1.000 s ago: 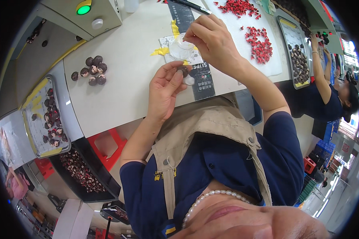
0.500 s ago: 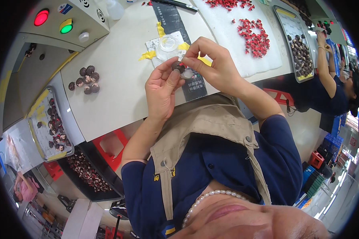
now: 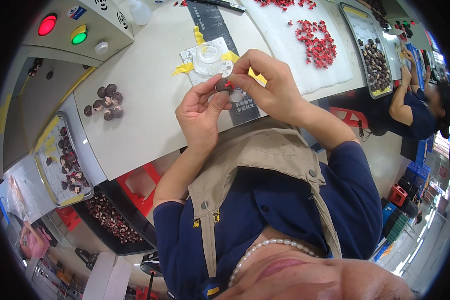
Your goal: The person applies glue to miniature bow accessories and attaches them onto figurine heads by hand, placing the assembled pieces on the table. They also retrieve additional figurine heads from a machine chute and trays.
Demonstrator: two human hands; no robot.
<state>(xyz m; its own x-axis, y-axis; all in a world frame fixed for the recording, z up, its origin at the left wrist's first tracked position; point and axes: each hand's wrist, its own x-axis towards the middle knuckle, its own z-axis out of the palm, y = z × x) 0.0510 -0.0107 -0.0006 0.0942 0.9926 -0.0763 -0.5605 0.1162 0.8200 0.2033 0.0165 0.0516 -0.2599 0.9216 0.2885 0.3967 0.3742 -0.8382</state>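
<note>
Between the thumb and fingers of my left hand is a small dark-brown round piece. My right hand has its thumb and forefinger pinched on a tiny red piece, which touches the brown one. The fingertips hide part of both. Just beyond my hands, a clear round dish rests on a white plate held down with yellow tape. A small translucent cup sits below my fingers, partly covered by them. Several brown-and-beige balls lie grouped on the table to the left.
Many red pieces are spread on a white foam sheet. Metal trays of brown balls stand at the right and left. A machine box with red and green lights is at upper left. A co-worker sits at right.
My hands stay together at nearly the same spot, and more of the red piece shows against the brown one. The co-worker's arms have shifted. The whole view has moved slightly.
</note>
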